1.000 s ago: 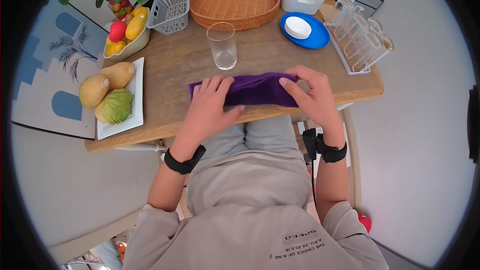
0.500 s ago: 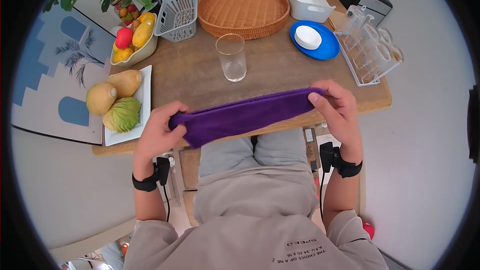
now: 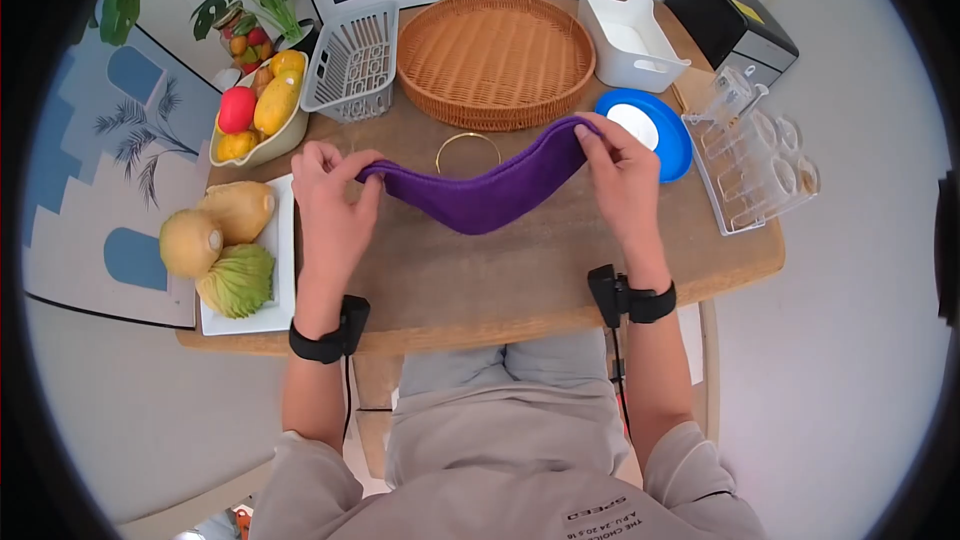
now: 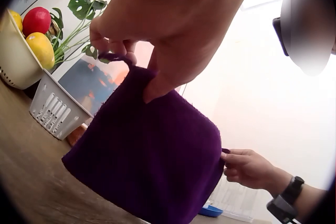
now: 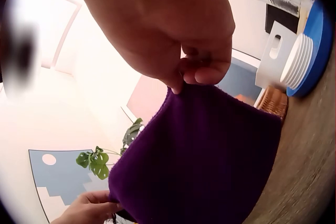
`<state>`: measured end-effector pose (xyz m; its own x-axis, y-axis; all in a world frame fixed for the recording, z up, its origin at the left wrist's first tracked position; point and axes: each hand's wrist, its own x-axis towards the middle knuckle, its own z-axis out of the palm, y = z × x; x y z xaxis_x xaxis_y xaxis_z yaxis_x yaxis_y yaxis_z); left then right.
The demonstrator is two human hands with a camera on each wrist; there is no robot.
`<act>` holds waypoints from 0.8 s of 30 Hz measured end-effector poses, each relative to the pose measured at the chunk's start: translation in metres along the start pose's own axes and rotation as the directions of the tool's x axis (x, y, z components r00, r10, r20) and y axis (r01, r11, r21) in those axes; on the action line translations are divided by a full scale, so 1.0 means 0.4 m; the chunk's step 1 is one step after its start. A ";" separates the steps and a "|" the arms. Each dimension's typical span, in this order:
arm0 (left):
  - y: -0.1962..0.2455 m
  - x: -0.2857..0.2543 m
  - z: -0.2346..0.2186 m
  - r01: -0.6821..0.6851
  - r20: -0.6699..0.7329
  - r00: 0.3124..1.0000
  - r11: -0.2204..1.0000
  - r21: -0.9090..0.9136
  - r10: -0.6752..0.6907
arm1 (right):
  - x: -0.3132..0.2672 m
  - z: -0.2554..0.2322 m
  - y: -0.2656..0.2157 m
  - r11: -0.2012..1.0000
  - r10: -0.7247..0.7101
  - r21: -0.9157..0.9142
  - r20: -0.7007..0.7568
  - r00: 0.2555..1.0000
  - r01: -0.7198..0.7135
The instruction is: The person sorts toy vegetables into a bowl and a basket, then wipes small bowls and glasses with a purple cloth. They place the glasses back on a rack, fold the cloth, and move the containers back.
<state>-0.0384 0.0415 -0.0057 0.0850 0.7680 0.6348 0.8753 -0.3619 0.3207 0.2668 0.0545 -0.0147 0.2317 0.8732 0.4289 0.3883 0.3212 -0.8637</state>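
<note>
A folded purple cloth (image 3: 480,202) hangs in a sagging curve between both hands, raised over the wooden table. My left hand (image 3: 333,215) pinches its left end between thumb and fingers, while the right hand (image 3: 627,185) pinches the upper right corner. Behind the cloth stands a drinking glass (image 3: 468,154); only its gold rim and upper part show in the head view, the rest being covered. From the left wrist, the cloth (image 4: 152,145) drops broad and flat below the fingers. The right wrist view has the same cloth (image 5: 194,155) hanging from the thumb and fingertips.
Along the back are a grey basket (image 3: 352,65), a round wicker tray (image 3: 495,55) and a white bin (image 3: 628,35). White dishes (image 3: 633,127) sit on a blue plate (image 3: 677,145), beside a rack of glass mugs (image 3: 765,160). Leftward are a fruit bowl (image 3: 262,145) and vegetables on a white plate (image 3: 285,270).
The left hand went from lying over the cloth to pinching its left end. Both hands then lifted the cloth from the table's front edge and carried it forward, in front of the glass.
</note>
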 end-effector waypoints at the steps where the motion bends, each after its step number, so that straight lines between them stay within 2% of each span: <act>1: 0.003 0.002 0.019 0.057 0.011 0.998 0.997 -0.044 -0.057 | 0.002 0.026 -0.006 0.995 0.081 0.058 0.017 0.997 -0.082; 3: 0.007 0.007 0.052 0.174 0.043 0.985 0.976 -0.127 -0.170 | 0.010 0.064 -0.011 0.954 0.239 0.168 0.067 0.969 -0.247; 4: 0.022 0.017 0.062 0.218 0.107 0.974 0.958 -0.188 -0.200 | 0.011 0.090 0.016 0.959 0.193 0.192 0.088 0.977 -0.207; 7: 0.034 0.020 0.133 0.340 0.149 0.941 0.845 -0.412 -0.305 | 0.007 0.165 0.045 0.955 0.098 0.268 0.105 0.990 -0.123; 8: 0.040 0.023 0.148 0.354 0.169 0.935 0.841 -0.410 -0.312 | 0.004 0.184 0.046 0.916 0.162 0.343 0.151 0.975 -0.206; 11: 0.053 0.023 0.185 0.431 0.248 0.902 0.725 -0.537 -0.353 | -0.007 0.228 0.035 0.893 0.136 0.411 0.146 0.980 -0.185; 12: 0.067 0.027 0.185 0.460 0.265 0.887 0.691 -0.557 -0.377 | -0.009 0.233 0.027 0.869 0.152 0.443 0.186 0.971 -0.221; 14: 0.079 0.021 0.217 0.479 0.183 0.843 0.552 -0.682 -0.505 | -0.012 0.244 0.022 0.798 0.213 0.535 0.179 0.961 -0.277; 16: 0.066 0.011 0.244 0.471 0.095 0.813 0.553 -0.687 -0.575 | -0.016 0.251 0.018 0.721 0.279 0.606 0.192 0.941 -0.337; 18: 0.051 0.007 0.255 0.465 -0.012 0.822 0.684 -0.562 -0.569 | -0.020 0.254 0.013 0.640 0.346 0.656 0.221 0.912 -0.401; 21: 0.062 0.019 0.220 0.356 -0.074 0.918 0.892 -0.279 -0.389 | -0.032 0.256 0.003 0.657 0.349 0.636 0.219 0.911 -0.405; 24: 0.044 0.022 0.221 0.243 -0.032 0.964 0.921 -0.306 -0.265 | -0.048 0.249 0.002 0.765 0.247 0.554 0.219 0.944 -0.328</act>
<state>0.0197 0.0886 -0.0565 -0.1656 0.8191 0.5492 0.6809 -0.3079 0.6645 0.1737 0.0745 -0.0502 0.1194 0.9838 0.1340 -0.2730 0.1623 -0.9482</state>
